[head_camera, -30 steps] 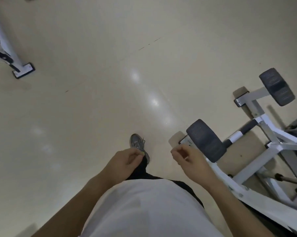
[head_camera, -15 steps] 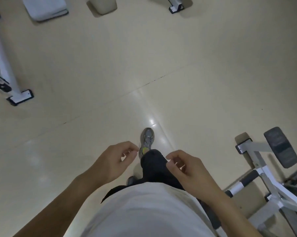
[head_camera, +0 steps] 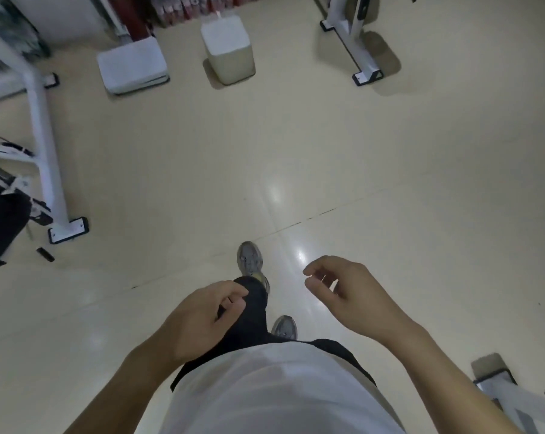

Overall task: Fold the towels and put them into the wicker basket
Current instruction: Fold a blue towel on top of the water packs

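Observation:
I am walking across a cream floor. My left hand (head_camera: 202, 314) hangs in front of my waist with loosely curled fingers and holds nothing. My right hand (head_camera: 343, 292) is a little higher and further out, fingers also loosely curled and empty. Far ahead on the floor stands a beige box-shaped container (head_camera: 233, 62) with something white on top; I cannot tell whether it is wicker. Left of it lies a flat white stack (head_camera: 131, 65) that may be towels. Both are well beyond arm's reach.
A white gym machine frame (head_camera: 42, 126) with a footplate stands at the left, and another white frame (head_camera: 352, 39) at the upper right. A piece of equipment (head_camera: 500, 389) shows at the lower right corner. Red items line the back wall (head_camera: 202, 7).
I have stepped forward and the view has lifted. The white stack and beige container have come closer into view. The padded bench on my right has dropped almost out of view. My hands moved apart.

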A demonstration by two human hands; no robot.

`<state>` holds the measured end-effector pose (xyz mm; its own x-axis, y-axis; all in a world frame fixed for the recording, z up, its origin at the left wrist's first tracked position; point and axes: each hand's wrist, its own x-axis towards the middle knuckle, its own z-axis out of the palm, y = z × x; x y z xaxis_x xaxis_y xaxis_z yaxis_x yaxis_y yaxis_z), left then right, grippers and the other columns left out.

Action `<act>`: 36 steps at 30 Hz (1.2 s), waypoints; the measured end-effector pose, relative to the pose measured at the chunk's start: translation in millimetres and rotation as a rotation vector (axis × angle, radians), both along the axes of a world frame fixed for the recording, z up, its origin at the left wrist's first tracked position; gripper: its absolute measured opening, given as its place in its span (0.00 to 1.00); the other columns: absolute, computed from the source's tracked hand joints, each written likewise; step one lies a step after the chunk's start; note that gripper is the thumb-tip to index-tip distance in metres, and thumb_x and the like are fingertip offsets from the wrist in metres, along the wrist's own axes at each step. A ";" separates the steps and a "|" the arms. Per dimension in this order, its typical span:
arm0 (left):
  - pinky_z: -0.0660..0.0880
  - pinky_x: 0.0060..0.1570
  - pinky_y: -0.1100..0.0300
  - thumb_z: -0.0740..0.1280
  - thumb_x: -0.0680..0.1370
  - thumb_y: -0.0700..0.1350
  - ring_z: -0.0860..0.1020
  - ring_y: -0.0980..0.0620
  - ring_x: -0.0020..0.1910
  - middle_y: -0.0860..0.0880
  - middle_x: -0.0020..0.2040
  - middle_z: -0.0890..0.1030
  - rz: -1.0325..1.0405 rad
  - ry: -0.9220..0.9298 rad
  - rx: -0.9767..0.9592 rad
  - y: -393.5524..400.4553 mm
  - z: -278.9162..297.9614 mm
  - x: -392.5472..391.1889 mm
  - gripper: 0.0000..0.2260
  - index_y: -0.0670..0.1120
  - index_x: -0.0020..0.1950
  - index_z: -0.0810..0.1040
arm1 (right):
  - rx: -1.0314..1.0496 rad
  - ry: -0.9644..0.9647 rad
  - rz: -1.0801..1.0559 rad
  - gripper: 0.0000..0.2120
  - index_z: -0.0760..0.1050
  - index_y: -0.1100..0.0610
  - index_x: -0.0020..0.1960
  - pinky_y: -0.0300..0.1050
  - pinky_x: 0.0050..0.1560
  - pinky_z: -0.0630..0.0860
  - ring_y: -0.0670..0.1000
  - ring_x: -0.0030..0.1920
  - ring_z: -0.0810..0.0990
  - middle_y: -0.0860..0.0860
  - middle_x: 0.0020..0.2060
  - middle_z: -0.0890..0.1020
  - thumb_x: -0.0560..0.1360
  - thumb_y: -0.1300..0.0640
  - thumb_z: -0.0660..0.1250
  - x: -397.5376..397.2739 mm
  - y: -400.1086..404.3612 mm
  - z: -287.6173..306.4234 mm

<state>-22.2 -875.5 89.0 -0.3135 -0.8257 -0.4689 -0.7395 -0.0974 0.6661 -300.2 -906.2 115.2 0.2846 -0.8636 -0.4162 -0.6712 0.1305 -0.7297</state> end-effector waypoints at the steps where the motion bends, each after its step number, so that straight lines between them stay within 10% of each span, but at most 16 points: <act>1: 0.71 0.47 0.70 0.59 0.81 0.54 0.76 0.64 0.51 0.63 0.50 0.79 -0.007 -0.005 -0.007 -25.5 -3.5 0.4 0.11 0.57 0.60 0.77 | -0.009 0.010 0.012 0.07 0.78 0.48 0.55 0.32 0.43 0.72 0.41 0.44 0.79 0.40 0.43 0.80 0.80 0.49 0.64 1.0 -27.0 -1.2; 21: 0.72 0.44 0.64 0.59 0.81 0.53 0.76 0.63 0.47 0.62 0.50 0.79 -0.158 -0.071 -0.050 -586.5 7.6 -13.7 0.09 0.58 0.59 0.75 | 0.011 0.050 -0.067 0.04 0.76 0.40 0.51 0.32 0.44 0.73 0.42 0.47 0.80 0.36 0.44 0.80 0.79 0.45 0.63 -30.0 -496.9 -10.4; 36: 0.70 0.40 0.70 0.61 0.80 0.51 0.78 0.63 0.43 0.65 0.45 0.79 0.215 -0.004 -0.007 -877.1 -6.1 14.9 0.07 0.60 0.55 0.76 | -0.030 0.045 0.230 0.07 0.78 0.47 0.56 0.34 0.48 0.73 0.41 0.48 0.79 0.40 0.43 0.81 0.79 0.49 0.64 14.3 -922.0 -2.4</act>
<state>-7.2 -1752.6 82.9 -0.1280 -0.8767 -0.4637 -0.7045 -0.2487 0.6647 -285.9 -1828.3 112.8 0.4574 -0.7902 -0.4079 -0.7126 -0.0513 -0.6997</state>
